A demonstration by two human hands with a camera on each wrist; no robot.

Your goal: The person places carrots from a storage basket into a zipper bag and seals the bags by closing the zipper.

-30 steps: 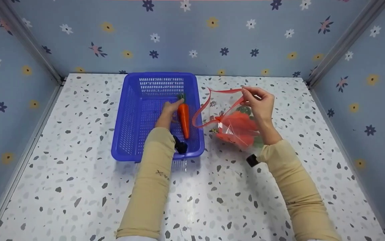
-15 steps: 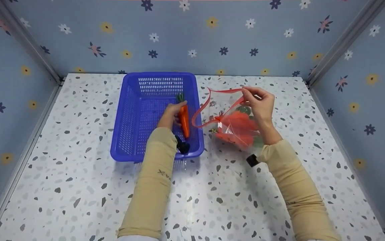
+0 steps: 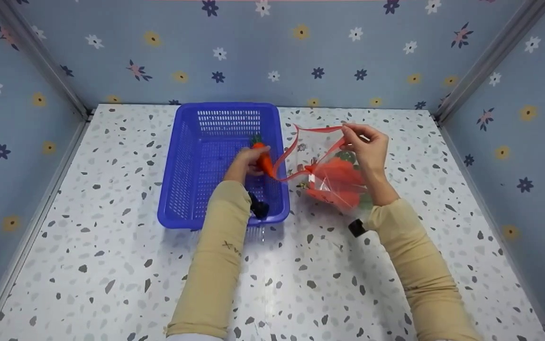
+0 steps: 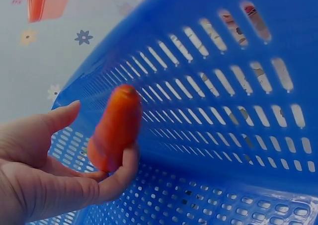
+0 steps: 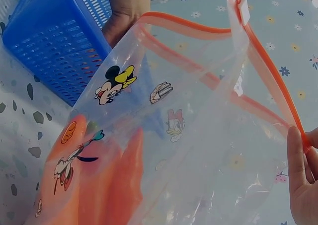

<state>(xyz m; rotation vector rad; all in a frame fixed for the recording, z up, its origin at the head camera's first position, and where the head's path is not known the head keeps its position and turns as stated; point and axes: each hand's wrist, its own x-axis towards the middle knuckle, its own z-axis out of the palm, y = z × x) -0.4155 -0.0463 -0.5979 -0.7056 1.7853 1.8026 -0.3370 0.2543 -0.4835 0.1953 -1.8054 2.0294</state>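
Observation:
Inside the blue plastic basket (image 3: 170, 189), my left hand (image 3: 247, 162) holds an orange carrot (image 3: 263, 158) with a green top. In the left wrist view the fingers curl around the carrot (image 4: 119, 128) from below, its narrow end tilted up, while the thumb stands away from it. My right hand (image 3: 371, 148) pinches the red-orange zip edge of a clear plastic bag (image 3: 322, 154) and its mouth gapes toward the basket. Orange and green items show through the bag; cartoon figures are printed on the film (image 5: 194, 160).
The basket and bag sit side by side on a white speckled table (image 3: 291, 279). Behind and at both sides rise blue flowered panels (image 3: 249, 57). The basket's right wall stands between the carrot and the bag's mouth.
My left hand has taken a grip on the carrot and turned it, so its narrow end now points right toward the bag's mouth. The right hand and bag stay about where they were.

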